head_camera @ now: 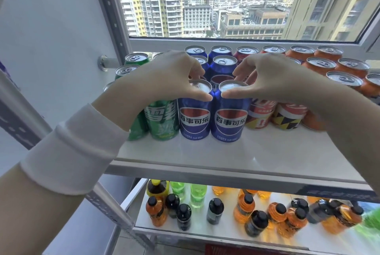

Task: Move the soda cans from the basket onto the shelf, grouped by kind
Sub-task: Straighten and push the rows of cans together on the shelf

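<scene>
Gripping the left blue can [194, 116] by its top rim with the left hand [174, 77], thumb in front, fingers curled behind. Gripping the right blue can [229, 118] the same way with the right hand [267, 77]. Both upright, side by side and touching, in the front row of the shelf [267, 151], between green cans [162, 120] on the left and red cans [260, 113] on the right. More blue cans [224, 65] behind; orange cans [320, 64] at far right. Bottles [244, 206] standing on the lower shelf [205, 230] beneath.
</scene>
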`<state>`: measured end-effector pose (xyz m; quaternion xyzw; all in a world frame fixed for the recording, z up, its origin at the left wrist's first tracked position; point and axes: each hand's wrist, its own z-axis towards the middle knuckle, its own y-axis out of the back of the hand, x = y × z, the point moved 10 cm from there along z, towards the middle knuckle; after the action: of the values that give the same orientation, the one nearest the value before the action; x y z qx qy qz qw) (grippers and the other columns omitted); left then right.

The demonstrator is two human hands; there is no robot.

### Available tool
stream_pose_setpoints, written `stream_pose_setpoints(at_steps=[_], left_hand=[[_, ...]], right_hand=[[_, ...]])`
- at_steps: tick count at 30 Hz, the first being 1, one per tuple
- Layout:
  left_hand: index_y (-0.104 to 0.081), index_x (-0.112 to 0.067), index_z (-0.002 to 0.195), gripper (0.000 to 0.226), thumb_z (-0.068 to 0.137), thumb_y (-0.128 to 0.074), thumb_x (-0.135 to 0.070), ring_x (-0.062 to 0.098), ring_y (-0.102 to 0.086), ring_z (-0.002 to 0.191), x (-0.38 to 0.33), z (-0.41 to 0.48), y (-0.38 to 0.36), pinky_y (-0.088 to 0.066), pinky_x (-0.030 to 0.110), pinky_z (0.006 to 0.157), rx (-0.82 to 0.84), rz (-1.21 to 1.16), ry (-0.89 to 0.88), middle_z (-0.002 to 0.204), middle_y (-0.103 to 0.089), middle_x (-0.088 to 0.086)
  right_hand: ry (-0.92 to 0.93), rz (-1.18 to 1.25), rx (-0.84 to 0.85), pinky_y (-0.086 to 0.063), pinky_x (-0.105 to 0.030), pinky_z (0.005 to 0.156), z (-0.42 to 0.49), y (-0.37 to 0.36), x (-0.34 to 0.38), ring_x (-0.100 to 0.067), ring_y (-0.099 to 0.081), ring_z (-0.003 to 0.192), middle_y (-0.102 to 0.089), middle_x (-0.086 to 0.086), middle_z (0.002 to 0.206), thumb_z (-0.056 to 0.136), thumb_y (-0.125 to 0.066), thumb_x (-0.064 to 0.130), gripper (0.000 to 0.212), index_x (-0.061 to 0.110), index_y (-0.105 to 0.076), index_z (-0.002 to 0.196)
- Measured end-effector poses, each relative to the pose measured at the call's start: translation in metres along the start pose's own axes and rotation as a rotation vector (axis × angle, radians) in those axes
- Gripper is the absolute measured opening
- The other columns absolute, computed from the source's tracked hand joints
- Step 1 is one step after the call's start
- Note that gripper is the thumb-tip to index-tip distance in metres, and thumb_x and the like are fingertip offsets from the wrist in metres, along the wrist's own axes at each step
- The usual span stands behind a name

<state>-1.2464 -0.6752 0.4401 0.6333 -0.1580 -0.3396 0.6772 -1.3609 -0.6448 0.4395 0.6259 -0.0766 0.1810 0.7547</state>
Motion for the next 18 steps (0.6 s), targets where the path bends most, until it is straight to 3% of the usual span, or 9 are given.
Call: stream_pose_setpoints(at_steps=[2, 5, 8, 13, 16, 18], left_hand=[[-0.058, -0.022, 0.122, 0.062, 0.071, -0.065, -0.057, 0.006, -0.058, 0.096, 0.005, 0.003, 0.004, -0.037, 0.019, 0.075, 0.061, -0.049, 0.033, 0.11, -0.064, -0.011], [-0.053, -0.021, 0.126, 0.059, 0.076, -0.063, -0.051, 0.01, -0.058, 0.101, 0.011, 0.023, 0.018, -0.042, 0.025, 0.087, 0.065, -0.091, 0.044, 0.116, -0.063, -0.007], [-0.051, -0.016, 0.129, 0.055, 0.081, -0.065, -0.041, 0.018, -0.056, 0.106, 0.024, 0.053, 0.015, -0.044, 0.031, 0.094, 0.07, -0.053, 0.068, 0.124, -0.059, 0.003], [-0.048, -0.016, 0.132, 0.062, 0.08, -0.068, -0.042, 0.023, -0.053, 0.114, 0.048, 0.089, -0.009, -0.041, 0.033, 0.098, 0.129, 0.035, 0.121, 0.129, -0.056, 0.004], [-0.05, -0.014, 0.132, 0.063, 0.079, -0.07, -0.041, 0.022, -0.051, 0.116, 0.052, 0.097, -0.011, -0.039, 0.029, 0.092, 0.124, 0.036, 0.115, 0.131, -0.054, 0.004], [-0.054, -0.014, 0.128, 0.062, 0.075, -0.072, -0.042, 0.02, -0.054, 0.109, 0.055, 0.1, -0.011, -0.041, 0.028, 0.088, 0.128, 0.011, 0.117, 0.126, -0.058, 0.002]], right_hand=[[-0.03, 0.043, 0.025, -0.034, -0.01, 0.059, 0.01, 0.009, -0.004, 0.003, -0.053, 0.077, -0.063, 0.007, 0.098, 0.067, -0.065, 0.058, 0.059, 0.016, -0.061, 0.109], [-0.045, 0.01, -0.04, -0.033, -0.011, 0.058, 0.035, 0.029, -0.012, -0.01, -0.055, 0.08, -0.064, 0.0, 0.101, 0.075, -0.068, 0.045, 0.049, 0.009, -0.063, 0.108], [-0.051, -0.074, -0.04, -0.037, -0.019, 0.074, 0.065, 0.028, -0.014, -0.016, -0.054, 0.091, -0.064, -0.008, 0.112, 0.075, -0.071, 0.04, 0.053, 0.004, -0.061, 0.113], [-0.112, -0.171, 0.094, -0.04, -0.031, 0.093, 0.097, 0.001, -0.025, -0.024, -0.053, 0.113, -0.061, -0.008, 0.122, 0.073, -0.071, 0.046, 0.066, 0.006, -0.057, 0.122], [-0.145, -0.159, 0.104, -0.042, -0.03, 0.088, 0.105, -0.004, -0.032, -0.023, -0.056, 0.105, -0.065, -0.006, 0.113, 0.07, -0.074, 0.048, 0.065, 0.006, -0.061, 0.117], [-0.151, -0.138, 0.109, -0.046, -0.029, 0.079, 0.107, -0.006, -0.033, -0.021, -0.059, 0.085, -0.067, -0.004, 0.088, 0.069, -0.075, 0.046, 0.052, 0.005, -0.067, 0.1]])
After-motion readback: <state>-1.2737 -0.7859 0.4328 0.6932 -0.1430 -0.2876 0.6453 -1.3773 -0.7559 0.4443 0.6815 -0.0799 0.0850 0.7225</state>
